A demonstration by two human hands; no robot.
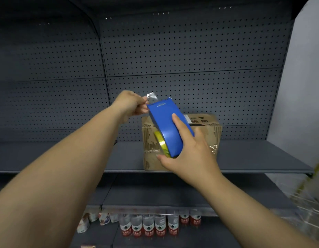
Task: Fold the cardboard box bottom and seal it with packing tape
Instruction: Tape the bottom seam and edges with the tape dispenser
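A brown cardboard box (205, 135) stands on a grey shelf (253, 158), its flaps closed, with torn paper and bits of clear tape on its sides. In front of it my right hand (189, 156) grips a blue tape dispenser (168, 126) with a roll of clear tape on a yellow core. The dispenser is held above the shelf, tilted up to the left. My left hand (130, 104) pinches the loose end of the clear tape (151, 97) at the dispenser's top edge.
A dark pegboard wall (190, 59) backs the shelf. On a lower shelf stand several water bottles (148, 226) with red labels and some small packets (94, 219). A blurred wire rack (309, 203) is at the right edge.
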